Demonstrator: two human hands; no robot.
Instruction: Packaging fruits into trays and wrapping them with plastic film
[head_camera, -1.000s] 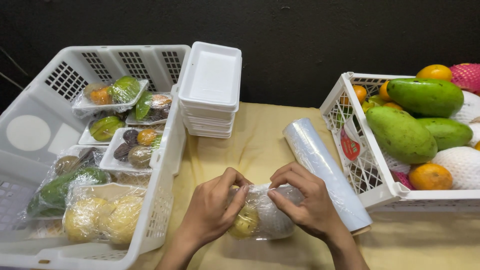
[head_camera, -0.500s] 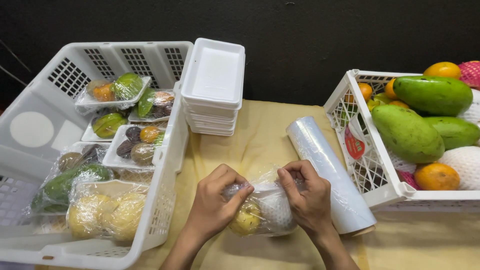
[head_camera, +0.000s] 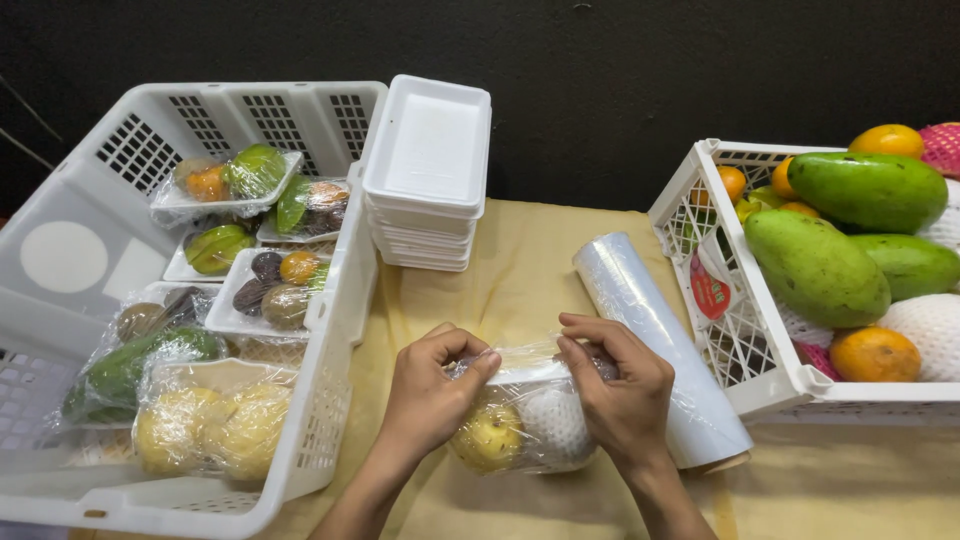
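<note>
The wrapped fruit tray (head_camera: 525, 425) sits between left hand (head_camera: 428, 392) and right hand (head_camera: 622, 385) (both pinching its film).

Single head-worn view, looks steeply down and forward from above person's chest onto table (head_camera: 520, 260). Close range: both hands enter at bottom centre, forearms cut by lower edge. White crate (head_camera: 330, 300) fills left side, fruit basket (head_camera: 720, 330) cropped at right edge. Dark wall (head_camera: 600, 60) across top. No second view.
</note>
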